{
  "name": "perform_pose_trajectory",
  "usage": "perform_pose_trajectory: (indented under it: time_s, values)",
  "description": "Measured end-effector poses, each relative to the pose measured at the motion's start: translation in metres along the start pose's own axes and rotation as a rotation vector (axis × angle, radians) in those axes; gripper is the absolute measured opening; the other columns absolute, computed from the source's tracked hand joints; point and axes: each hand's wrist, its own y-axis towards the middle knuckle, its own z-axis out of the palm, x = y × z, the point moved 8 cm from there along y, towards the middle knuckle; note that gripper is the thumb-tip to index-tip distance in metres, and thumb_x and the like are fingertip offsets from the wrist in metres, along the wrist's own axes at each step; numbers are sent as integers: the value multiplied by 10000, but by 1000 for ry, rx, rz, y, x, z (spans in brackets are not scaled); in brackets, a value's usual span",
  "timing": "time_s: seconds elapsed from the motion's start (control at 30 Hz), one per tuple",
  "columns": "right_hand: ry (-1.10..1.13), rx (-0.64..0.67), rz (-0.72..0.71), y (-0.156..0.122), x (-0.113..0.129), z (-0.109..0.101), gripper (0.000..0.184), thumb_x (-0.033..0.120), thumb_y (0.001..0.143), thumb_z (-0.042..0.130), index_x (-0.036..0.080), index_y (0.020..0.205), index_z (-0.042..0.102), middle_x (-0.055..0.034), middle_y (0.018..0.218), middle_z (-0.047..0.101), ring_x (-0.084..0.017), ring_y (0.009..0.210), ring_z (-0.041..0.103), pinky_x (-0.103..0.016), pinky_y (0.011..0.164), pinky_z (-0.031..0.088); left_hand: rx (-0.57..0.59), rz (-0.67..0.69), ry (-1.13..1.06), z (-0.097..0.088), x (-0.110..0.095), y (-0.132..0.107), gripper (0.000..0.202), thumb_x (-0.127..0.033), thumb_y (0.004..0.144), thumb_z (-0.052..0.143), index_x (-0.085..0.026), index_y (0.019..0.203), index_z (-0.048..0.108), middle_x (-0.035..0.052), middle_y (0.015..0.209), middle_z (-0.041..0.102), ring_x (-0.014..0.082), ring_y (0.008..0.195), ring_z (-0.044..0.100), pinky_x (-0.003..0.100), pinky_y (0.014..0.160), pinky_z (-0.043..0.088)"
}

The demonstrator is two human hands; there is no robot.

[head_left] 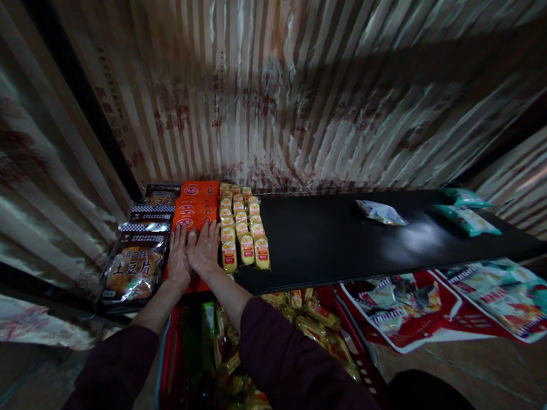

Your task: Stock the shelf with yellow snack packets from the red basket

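Orange packets (197,210) lie in a neat row at the left of the frame, on the long black shelf (309,240), and both my hands are on them. My left hand (179,258) and right hand (204,250) lie side by side, with the fingers out straight and flat on top, not wrapped round anything. Dark chip bags (134,266) are just beside the row on the left, and small yellow packets (247,250) are just beside it on the right. I think this left end is mostly done, since all three kinds sit in tidy lines. Some looks left: the red basket (171,362) at the bottom holds lots of gold packets (324,337). Far right, a pale packet (381,212) and two green bags (468,221) lie loosely. Between the yellow and pale packets I have room to move. The shelf's front edge is near my wrists; a dark post (78,79) and a ridged sheet (286,59) hem in the left and back.
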Motion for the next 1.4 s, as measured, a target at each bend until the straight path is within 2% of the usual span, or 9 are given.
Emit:
perform_pose_trajectory:
  time_s: [0.17, 0.3, 0.43, 0.57, 0.73, 0.93, 1.17, 1.27, 1.4]
  values:
    - [29, 89, -14, -12, 19, -15, 557, 284, 922, 334, -6, 1398, 337, -195, 1490, 287, -254, 1418, 172, -457, 1142, 171, 47, 18, 42, 1, -1, 1, 522, -153, 850, 284, -99, 1350, 422, 160, 1462, 368, 231, 1400, 235, 513, 1120, 234]
    - [107, 59, -163, -31, 30, -52, 550, 308, 926, 324, 48, 1410, 341, -153, 1502, 287, -213, 1418, 186, -410, 1141, 219, 53, 50, 38, -11, -13, 4, 531, -141, 852, 266, -97, 1361, 409, 161, 1447, 391, 229, 1392, 258, 518, 1124, 226]
    - [146, -82, -147, -51, -7, -106, 543, 332, 944, 268, 75, 1419, 324, -139, 1513, 267, -194, 1420, 181, -425, 1136, 238, -57, 39, -7, -42, -38, -13, 470, -259, 904, 301, -59, 1292, 475, 199, 1433, 396, 263, 1395, 246, 508, 1121, 243]
    - [158, -163, -50, -76, -60, -139, 540, 349, 958, 214, 84, 1415, 327, -135, 1500, 299, -180, 1405, 232, -415, 1134, 253, -95, 103, -91, -64, -77, -57, 427, -255, 922, 321, -83, 1276, 486, 176, 1447, 385, 236, 1408, 215, 476, 1123, 264]
    - [148, -96, -65, -100, -81, -125, 543, 358, 958, 224, 65, 1397, 350, -161, 1484, 324, -181, 1398, 253, -410, 1124, 271, -4, 123, -142, -51, -109, -97, 446, -250, 924, 326, -75, 1319, 438, 187, 1475, 330, 244, 1421, 161, 483, 1116, 285]
    - [52, -184, -44, -98, -94, -121, 550, 361, 956, 214, 47, 1381, 369, -174, 1501, 278, -214, 1425, 156, -451, 1119, 247, 44, 112, -124, -31, -126, -100, 475, -247, 914, 346, -63, 1349, 398, 210, 1487, 290, 274, 1423, 136, 530, 1103, 286]
    - [38, -113, -191, -131, -102, -130, 489, 297, 942, 288, 86, 1375, 375, -158, 1501, 279, -207, 1419, 179, -451, 1132, 254, 107, 176, -242, -41, -149, -122, 390, -164, 885, 363, -112, 1233, 532, 153, 1357, 491, 232, 1316, 395, 431, 1071, 389]
    - [74, -9, -288, -163, -106, -118, 470, 229, 917, 328, 143, 1375, 389, -122, 1512, 271, -213, 1414, 200, -467, 1125, 277, 248, 105, -279, -24, -156, -141, 379, -135, 871, 357, -133, 1182, 573, 135, 1309, 539, 215, 1252, 473, 394, 1058, 407]
    - [46, 124, -155, -201, -133, -101, 523, 119, 837, 360, 127, 1355, 428, -138, 1476, 339, -227, 1400, 236, -480, 1119, 285, 540, -42, -305, 15, -162, -181, 432, -77, 844, 332, -112, 1215, 552, 148, 1341, 515, 201, 1253, 477, 354, 1063, 392]
